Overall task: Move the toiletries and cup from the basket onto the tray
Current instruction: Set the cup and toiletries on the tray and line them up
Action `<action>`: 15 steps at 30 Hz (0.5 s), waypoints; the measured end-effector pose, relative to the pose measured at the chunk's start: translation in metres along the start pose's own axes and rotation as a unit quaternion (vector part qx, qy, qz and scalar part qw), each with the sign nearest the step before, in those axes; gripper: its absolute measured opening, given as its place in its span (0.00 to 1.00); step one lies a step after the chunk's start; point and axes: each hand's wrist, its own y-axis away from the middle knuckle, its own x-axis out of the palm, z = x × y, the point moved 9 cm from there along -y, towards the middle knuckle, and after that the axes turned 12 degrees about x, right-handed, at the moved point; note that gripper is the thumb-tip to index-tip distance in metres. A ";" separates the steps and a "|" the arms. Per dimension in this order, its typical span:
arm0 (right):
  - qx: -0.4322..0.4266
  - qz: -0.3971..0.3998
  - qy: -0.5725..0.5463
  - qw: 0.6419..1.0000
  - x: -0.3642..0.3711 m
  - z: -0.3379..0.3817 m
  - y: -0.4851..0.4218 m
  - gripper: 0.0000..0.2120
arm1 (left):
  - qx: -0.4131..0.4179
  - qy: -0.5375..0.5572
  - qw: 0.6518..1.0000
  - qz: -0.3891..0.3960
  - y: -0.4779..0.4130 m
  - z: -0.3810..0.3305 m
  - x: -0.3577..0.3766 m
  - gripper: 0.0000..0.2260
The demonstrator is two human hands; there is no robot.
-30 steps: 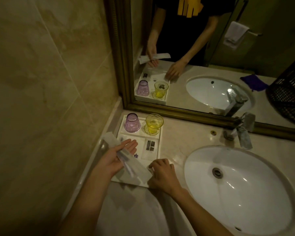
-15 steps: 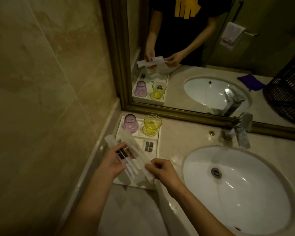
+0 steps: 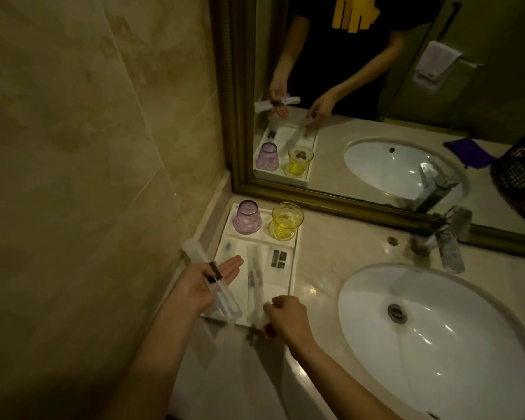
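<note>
A white tray [image 3: 295, 269] lies on the counter by the left wall. At its far end stand an upturned purple cup [image 3: 246, 218] and a yellow cup [image 3: 285, 221]. My left hand [image 3: 193, 287] hovers over the tray's left edge, palm up. A clear toothbrush packet [image 3: 225, 301] rests across the palm. A second clear packet [image 3: 253, 277] lies lengthwise on the tray, and my right hand [image 3: 288, 319] pinches its near end. Two small sachets [image 3: 278, 259] lie flat in the tray's middle.
A white sink [image 3: 437, 344] fills the counter on the right, with a chrome faucet [image 3: 449, 237] behind it. The gold-framed mirror [image 3: 331, 204] shows a black wire basket [image 3: 522, 174] and a purple cloth [image 3: 467, 151]. The tiled wall is on the left.
My right hand has taken one packet from the pair held in my left hand. It has laid that packet down along the tray. My left hand has opened flat with the other packet.
</note>
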 end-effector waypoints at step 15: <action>0.022 0.180 -0.182 0.966 0.024 0.016 0.028 0.12 | -0.007 -0.180 0.983 0.038 -0.012 0.031 0.023 0.10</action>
